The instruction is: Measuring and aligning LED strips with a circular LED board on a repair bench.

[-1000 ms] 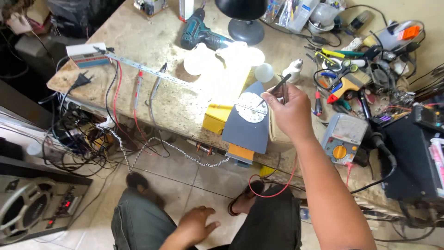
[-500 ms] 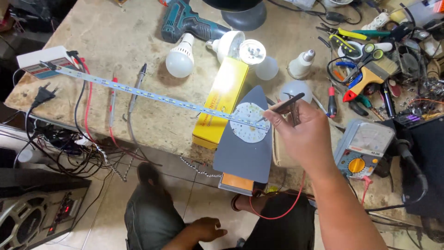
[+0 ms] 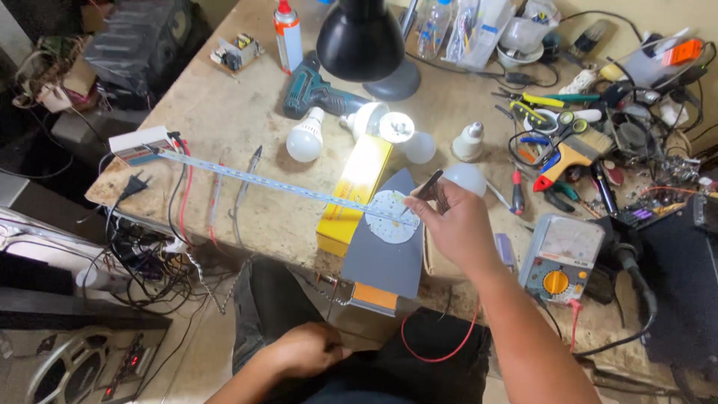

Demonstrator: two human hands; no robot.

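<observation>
Your right fingers are pinched narrow around thin tweezers, which point up and away from you, with their lower tip just at the edge of the round white disc. Your right hand hovers low over the near edge of the bench, the wrist bent down, and the forearm comes in from the lower right. Your left hand rests on your lap below the bench, its fingers loosely curled and holding nothing that I can see.

The disc lies on a grey iron, which stands flat side up at the near edge and hangs a little over it. A long thin LED strip runs from the white box at the left edge across to the disc. A yellow box lies just beside the iron, under the strip.

Open room is on the left half of the bench, behind the strip. The right side is crowded: a multimeter sits near your forearm at the near edge, and pliers, a brush and cables fill the far right corner. Behind your hand are white bulbs, a lit lamp part, a black lamp and a drill. One bulb lies just behind your knuckles.
</observation>
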